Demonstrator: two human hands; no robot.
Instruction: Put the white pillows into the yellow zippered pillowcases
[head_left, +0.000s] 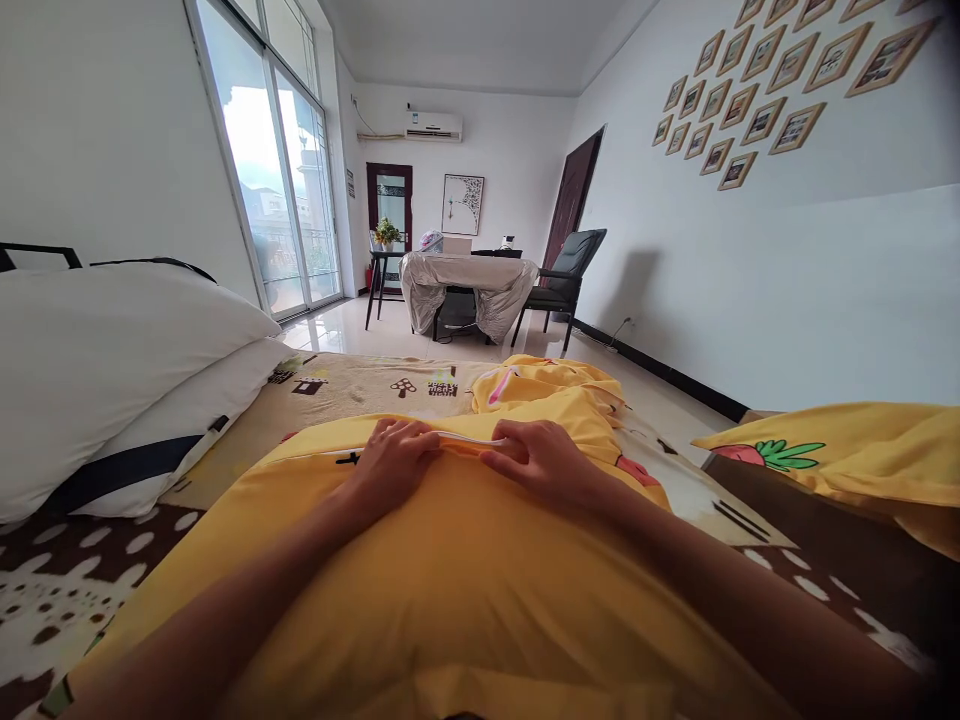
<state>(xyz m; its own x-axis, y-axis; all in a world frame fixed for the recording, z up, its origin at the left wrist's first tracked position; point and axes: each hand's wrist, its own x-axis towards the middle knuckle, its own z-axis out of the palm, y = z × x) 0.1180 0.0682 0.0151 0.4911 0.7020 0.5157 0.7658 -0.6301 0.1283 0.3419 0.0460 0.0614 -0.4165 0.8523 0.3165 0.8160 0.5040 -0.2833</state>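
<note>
A yellow bedding cover spreads over the bed from my body to beyond my hands. Along its raised edge, a thin white strip runs between my hands; whether it is a zip or an inner layer I cannot tell. My left hand is closed on this edge, fingers curled over the cloth. A short way to its right, my right hand pinches the same edge between thumb and fingers. Just past my right hand, more of the yellow cloth lies bunched, showing a pink print.
White pillows with dark bands are stacked at the left. Under the cover lies a patterned blanket. Yellow fabric with a radish print lies at the right. Beyond the bed stand a covered table and a black chair.
</note>
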